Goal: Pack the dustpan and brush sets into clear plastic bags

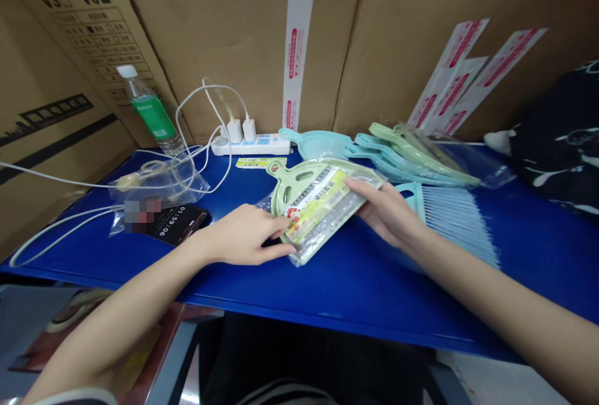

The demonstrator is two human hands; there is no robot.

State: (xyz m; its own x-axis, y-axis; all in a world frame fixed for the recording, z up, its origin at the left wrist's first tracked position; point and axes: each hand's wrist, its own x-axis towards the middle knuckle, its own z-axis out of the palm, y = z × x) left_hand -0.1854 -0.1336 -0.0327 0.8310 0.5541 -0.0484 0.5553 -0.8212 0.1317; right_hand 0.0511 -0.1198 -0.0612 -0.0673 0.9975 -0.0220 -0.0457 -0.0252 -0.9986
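A pale green dustpan set [318, 205] in a clear plastic bag with a yellow and red label lies tilted on the blue table [355, 286]. My left hand [248, 236] pinches the bag's lower left end. My right hand [388, 211] grips its right edge, thumb on top. A light blue hand brush [453, 218] lies just behind my right wrist.
Several blue and green dustpans [402, 149] lie stacked behind. A white power strip [253, 143] with chargers and cables, a water bottle [152, 112], a phone [180, 223] and a small clear bag [154, 180] sit at the left. Cardboard boxes [234, 24] wall the back. A dark bag [561, 143] rests right.
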